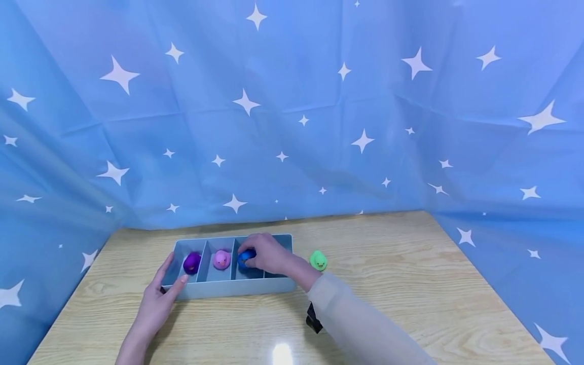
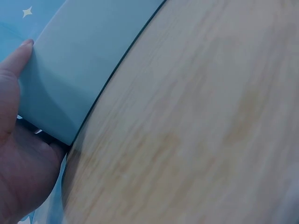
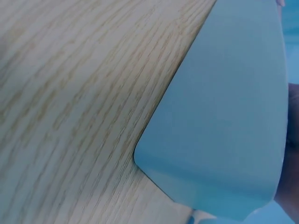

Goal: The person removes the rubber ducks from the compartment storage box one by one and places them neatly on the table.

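On the counter [image 1: 410,284], the divided tray [image 1: 237,290] is steadied at its left end by the left hand [image 1: 157,304], fingers straight; the right hand [image 1: 269,252] has its grip closed on the blue duck [image 1: 245,257] in the third compartment. Judged step: seating that duck; next calls for releasing and reaching the green duck [image 1: 318,260] just right of the tray. Both wrist views show only tray wall and wood, and the fourth compartment is hidden by the right hand.

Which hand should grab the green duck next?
Probably the right hand. It is at the blue duck, close to the green duck lying outside the tray. The left hand rests on the tray's far-left corner.
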`<action>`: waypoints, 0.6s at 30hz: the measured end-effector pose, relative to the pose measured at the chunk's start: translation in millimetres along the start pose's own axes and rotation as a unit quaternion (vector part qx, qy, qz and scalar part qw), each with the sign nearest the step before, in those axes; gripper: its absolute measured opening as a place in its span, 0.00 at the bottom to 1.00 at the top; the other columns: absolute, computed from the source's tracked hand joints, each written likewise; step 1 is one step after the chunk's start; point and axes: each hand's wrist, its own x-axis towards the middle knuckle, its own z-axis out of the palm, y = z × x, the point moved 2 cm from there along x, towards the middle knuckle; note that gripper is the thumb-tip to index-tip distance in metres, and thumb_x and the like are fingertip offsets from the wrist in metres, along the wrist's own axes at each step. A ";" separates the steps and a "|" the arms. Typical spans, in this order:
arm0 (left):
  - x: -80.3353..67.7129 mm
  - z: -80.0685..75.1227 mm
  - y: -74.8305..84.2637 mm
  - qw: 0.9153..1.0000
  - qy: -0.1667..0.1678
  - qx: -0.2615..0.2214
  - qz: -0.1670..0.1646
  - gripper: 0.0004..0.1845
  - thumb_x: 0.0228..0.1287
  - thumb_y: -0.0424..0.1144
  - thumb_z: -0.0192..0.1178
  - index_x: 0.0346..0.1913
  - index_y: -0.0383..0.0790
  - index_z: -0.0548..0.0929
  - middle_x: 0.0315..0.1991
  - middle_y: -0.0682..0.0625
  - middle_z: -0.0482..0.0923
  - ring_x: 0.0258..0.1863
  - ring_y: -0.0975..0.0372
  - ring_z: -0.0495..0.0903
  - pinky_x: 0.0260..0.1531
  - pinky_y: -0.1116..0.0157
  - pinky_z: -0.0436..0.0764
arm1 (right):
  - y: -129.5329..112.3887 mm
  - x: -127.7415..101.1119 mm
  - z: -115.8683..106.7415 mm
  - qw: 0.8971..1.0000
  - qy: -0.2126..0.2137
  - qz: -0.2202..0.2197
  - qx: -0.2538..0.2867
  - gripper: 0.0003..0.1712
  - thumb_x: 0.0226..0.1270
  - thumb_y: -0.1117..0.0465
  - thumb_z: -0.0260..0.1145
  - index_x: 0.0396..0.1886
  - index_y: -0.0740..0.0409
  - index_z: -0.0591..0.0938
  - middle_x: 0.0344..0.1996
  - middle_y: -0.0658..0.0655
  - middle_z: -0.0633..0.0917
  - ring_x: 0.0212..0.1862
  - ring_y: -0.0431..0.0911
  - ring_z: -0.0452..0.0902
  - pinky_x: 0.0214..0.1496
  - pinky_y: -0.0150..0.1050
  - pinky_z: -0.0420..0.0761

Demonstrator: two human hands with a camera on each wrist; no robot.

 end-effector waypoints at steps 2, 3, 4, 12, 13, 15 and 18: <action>0.8 1.2 0.2 1.000 -0.002 -0.002 -0.001 0.46 0.77 0.53 0.59 0.85 0.55 0.42 0.82 0.34 0.36 0.79 0.37 0.35 0.74 0.35 0.44 | 0.9 -2.9 -4.0 1.000 0.013 0.006 0.022 0.13 0.67 0.65 0.74 0.51 0.58 0.89 0.49 0.52 0.87 0.49 0.42 0.80 0.51 0.29 0.79; 1.1 1.8 0.2 1.000 -0.004 -0.005 -0.002 0.46 0.77 0.52 0.59 0.85 0.55 0.42 0.82 0.35 0.36 0.79 0.38 0.34 0.74 0.36 0.44 | 1.4 -4.5 -6.5 0.999 0.018 0.012 0.032 0.13 0.67 0.65 0.74 0.51 0.58 0.89 0.49 0.52 0.87 0.49 0.42 0.80 0.50 0.29 0.79; 1.5 2.2 -0.2 1.000 -0.004 -0.007 -0.002 0.46 0.77 0.52 0.59 0.85 0.54 0.42 0.82 0.35 0.36 0.79 0.38 0.34 0.74 0.36 0.44 | 2.1 -6.0 -9.2 0.999 0.024 0.016 0.044 0.14 0.67 0.65 0.74 0.51 0.58 0.89 0.49 0.52 0.87 0.47 0.41 0.80 0.49 0.29 0.79; 1.9 3.2 -0.7 1.000 -0.006 0.004 -0.006 0.46 0.77 0.52 0.59 0.84 0.56 0.41 0.82 0.33 0.35 0.79 0.36 0.35 0.73 0.35 0.45 | 3.0 -27.5 -43.7 0.989 0.068 0.038 0.127 0.15 0.66 0.65 0.75 0.52 0.57 0.89 0.48 0.52 0.86 0.46 0.44 0.83 0.61 0.46 0.79; 1.4 2.8 -0.8 1.000 -0.004 0.006 -0.006 0.46 0.77 0.53 0.59 0.84 0.56 0.41 0.82 0.33 0.35 0.79 0.35 0.36 0.73 0.35 0.46 | 3.5 -30.7 -48.2 0.988 0.073 0.037 0.131 0.16 0.66 0.65 0.75 0.53 0.58 0.89 0.49 0.52 0.86 0.47 0.45 0.83 0.62 0.48 0.79; 0.4 2.0 -0.9 1.000 -0.003 0.009 -0.008 0.46 0.77 0.54 0.59 0.84 0.57 0.41 0.82 0.33 0.35 0.78 0.35 0.36 0.73 0.34 0.45 | 5.0 -36.6 -56.8 0.986 0.081 0.036 0.138 0.15 0.66 0.66 0.75 0.52 0.58 0.89 0.49 0.52 0.86 0.47 0.45 0.84 0.61 0.47 0.79; -1.5 1.0 -0.3 1.000 -0.001 0.011 -0.007 0.46 0.76 0.54 0.59 0.84 0.56 0.41 0.81 0.32 0.36 0.78 0.34 0.36 0.72 0.33 0.45 | 9.0 -45.4 -67.2 0.986 0.088 0.036 0.140 0.15 0.66 0.67 0.74 0.52 0.58 0.89 0.50 0.52 0.86 0.47 0.45 0.83 0.49 0.40 0.85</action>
